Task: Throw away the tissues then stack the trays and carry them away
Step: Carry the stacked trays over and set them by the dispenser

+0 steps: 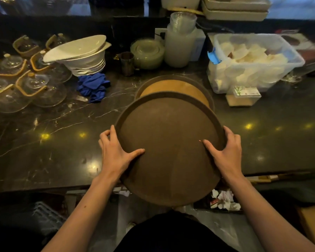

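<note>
I hold a round brown tray (168,142) with both hands, raised over the near edge of the dark marble counter (53,142). My left hand (117,151) grips its left rim, thumb on top. My right hand (225,151) grips the right rim the same way. Behind it a second round tray (173,86) with a lighter orange-brown inside lies on the counter, partly hidden by the held tray. Crumpled white tissues (225,200) lie in a bin below the counter edge at the right.
Stacked white bowls (82,55), a blue cloth (94,86) and several glass teapots (35,88) fill the left. A metal cup (127,62), stacked glass dishes (147,51), a clear bin of napkins (251,59) and a small box (244,96) stand behind and right.
</note>
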Demonstrator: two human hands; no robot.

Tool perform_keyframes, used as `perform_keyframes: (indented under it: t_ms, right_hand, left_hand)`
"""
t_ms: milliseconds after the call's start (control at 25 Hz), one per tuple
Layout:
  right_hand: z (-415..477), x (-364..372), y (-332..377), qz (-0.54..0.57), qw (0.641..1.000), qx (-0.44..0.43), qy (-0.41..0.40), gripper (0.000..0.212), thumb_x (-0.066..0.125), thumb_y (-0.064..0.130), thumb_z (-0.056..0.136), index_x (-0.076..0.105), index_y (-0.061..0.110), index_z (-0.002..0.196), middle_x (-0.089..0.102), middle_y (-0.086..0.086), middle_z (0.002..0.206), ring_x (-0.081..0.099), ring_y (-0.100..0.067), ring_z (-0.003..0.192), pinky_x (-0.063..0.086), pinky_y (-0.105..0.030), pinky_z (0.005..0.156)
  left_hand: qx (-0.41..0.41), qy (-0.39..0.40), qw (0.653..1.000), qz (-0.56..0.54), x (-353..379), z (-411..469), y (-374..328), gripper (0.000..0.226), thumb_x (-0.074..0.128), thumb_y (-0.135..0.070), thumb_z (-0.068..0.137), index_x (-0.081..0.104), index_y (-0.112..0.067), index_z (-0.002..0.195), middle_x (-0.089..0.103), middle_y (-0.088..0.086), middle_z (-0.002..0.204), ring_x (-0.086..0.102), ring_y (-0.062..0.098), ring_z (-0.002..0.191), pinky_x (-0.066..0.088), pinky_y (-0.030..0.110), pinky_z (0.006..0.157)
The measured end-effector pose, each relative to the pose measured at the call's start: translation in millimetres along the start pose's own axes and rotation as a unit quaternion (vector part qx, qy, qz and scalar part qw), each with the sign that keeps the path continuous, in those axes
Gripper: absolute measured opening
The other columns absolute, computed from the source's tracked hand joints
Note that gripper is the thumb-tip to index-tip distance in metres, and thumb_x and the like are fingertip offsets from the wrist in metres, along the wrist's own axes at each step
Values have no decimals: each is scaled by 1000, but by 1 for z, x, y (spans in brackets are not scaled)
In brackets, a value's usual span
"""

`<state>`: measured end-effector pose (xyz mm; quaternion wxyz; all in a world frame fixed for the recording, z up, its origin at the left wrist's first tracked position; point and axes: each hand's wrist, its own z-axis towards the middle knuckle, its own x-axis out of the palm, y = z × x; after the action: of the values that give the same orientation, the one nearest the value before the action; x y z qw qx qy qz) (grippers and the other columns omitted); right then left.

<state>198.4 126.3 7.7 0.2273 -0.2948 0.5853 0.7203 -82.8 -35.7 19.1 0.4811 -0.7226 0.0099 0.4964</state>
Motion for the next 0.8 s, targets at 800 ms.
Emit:
perform_keyframes:
  t_ms: [800]
  right_hand:
    - [139,31,-15,79,994,74,30,72,84,35,74,50,21,136,46,4,118,52,-22,117,45,-39,101]
  left_hand:
    - [-74,-44,996,-38,50,105,-55,104,87,-45,62,34,-10,145,36,12,137,33,27,132,30,37,109]
